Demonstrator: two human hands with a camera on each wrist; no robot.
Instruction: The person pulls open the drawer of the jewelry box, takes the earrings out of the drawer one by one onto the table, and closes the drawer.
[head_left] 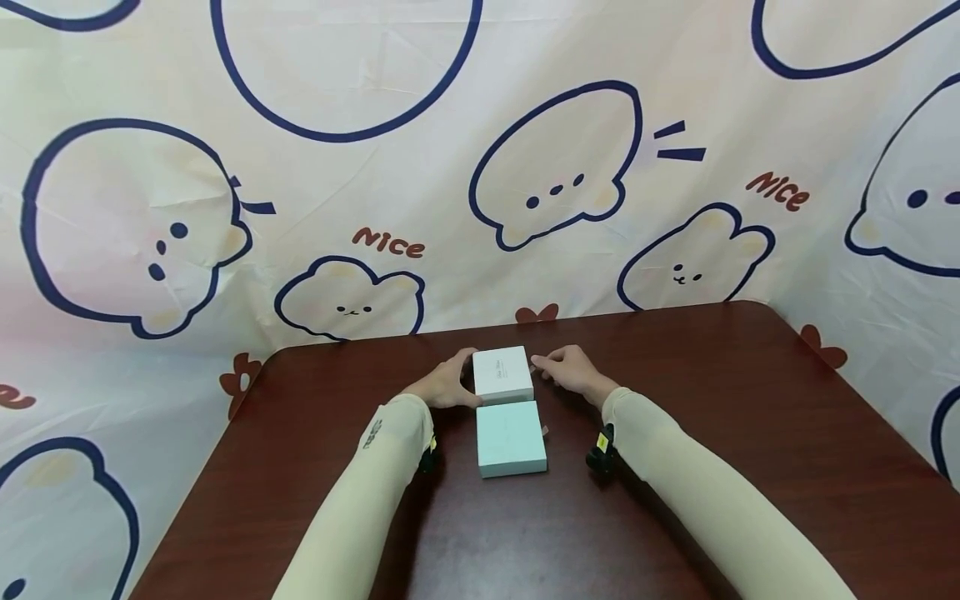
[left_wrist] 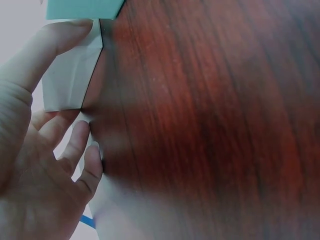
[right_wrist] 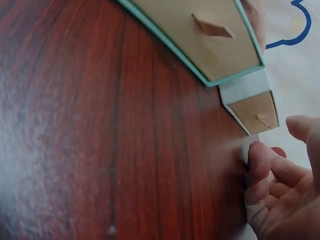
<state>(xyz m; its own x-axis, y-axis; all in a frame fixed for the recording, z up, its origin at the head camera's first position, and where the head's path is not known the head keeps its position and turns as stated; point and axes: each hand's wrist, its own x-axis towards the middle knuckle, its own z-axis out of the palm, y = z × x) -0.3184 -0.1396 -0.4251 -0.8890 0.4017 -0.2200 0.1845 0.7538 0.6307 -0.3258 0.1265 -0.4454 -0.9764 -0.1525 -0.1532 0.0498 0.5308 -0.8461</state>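
Note:
A white box with small print on its lid lies far back on the table. My left hand grips it from the left, thumb at the near side and fingertips at the far side. Just right of the box is my right hand, its thumb and fingers apart. In the right wrist view, a thin ribbon tab stands out from the box's tan end, short of the right fingers. Directly in front of the white box lies a mint-green box, whose brown ribbon tab sticks out on the right.
Both boxes stand on a dark reddish-brown wooden table with rounded far corners. Behind its far edge hangs a pale cloth with blue cartoon outlines. A dark wrist device sits at the right sleeve.

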